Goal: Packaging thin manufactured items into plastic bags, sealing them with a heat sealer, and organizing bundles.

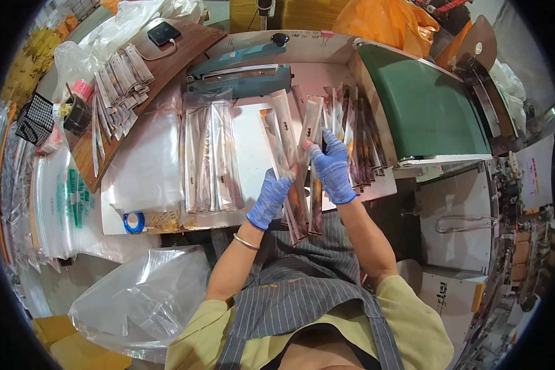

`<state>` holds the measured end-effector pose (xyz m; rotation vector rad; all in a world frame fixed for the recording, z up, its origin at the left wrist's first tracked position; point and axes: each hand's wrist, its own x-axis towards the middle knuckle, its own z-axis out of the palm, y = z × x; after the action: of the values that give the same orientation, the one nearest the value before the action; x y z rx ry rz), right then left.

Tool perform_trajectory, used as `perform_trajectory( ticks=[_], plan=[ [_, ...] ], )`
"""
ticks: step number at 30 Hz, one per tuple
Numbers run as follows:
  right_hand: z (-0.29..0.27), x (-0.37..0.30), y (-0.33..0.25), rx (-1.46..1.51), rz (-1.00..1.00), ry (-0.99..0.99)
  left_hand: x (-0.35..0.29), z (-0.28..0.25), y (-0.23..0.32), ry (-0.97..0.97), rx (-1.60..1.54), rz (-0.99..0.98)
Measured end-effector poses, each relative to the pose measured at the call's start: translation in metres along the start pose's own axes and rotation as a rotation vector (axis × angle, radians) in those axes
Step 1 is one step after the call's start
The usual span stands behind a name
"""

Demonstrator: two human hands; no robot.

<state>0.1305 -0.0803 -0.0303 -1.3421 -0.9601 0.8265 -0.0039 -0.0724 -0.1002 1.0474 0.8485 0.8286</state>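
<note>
My left hand (272, 196), in a blue knit glove with the fingertips bare, is closed around a few long, narrow packets (283, 132). Facing it, my right hand (333, 168), gloved the same way, grips another long packet (312, 117) with the thumb on its face. The held packets stand side by side, pale at the top and dark brown lower down, their lower ends hanging past the table edge. Just beyond my right hand lies a row of similar packets (364, 139). Left of my hands, a clear bag (213, 160) holds several more.
A blue-green bag sealer (240, 81) stands at the back of the white table (250, 132). Clear plastic bags (145, 163) and a tape roll (134, 222) lie left. More packets (124, 77) and a phone (163, 34) rest on a wooden board (185, 43). A green conveyor belt (419, 102) is right.
</note>
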Motion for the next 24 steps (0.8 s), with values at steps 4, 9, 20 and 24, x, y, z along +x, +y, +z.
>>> perform_trajectory(
  ticks=[4, 9, 20, 24],
  plan=[
    [0.0, 0.005, 0.007, 0.035, -0.037, 0.025, -0.004, 0.01, 0.016, 0.032, -0.159, -0.032],
    [-0.019, 0.026, 0.005, -0.147, -0.18, 0.057, 0.004, 0.002, 0.013, -0.031, -0.305, -0.023],
    [-0.008, 0.002, -0.023, 0.051, 0.242, -0.503, -0.008, -0.003, 0.019, -0.462, -0.482, -0.095],
    [-0.004, 0.0, -0.013, 0.051, 0.218, -0.39, -0.014, -0.005, 0.029, -0.515, -0.506, -0.211]
  ],
)
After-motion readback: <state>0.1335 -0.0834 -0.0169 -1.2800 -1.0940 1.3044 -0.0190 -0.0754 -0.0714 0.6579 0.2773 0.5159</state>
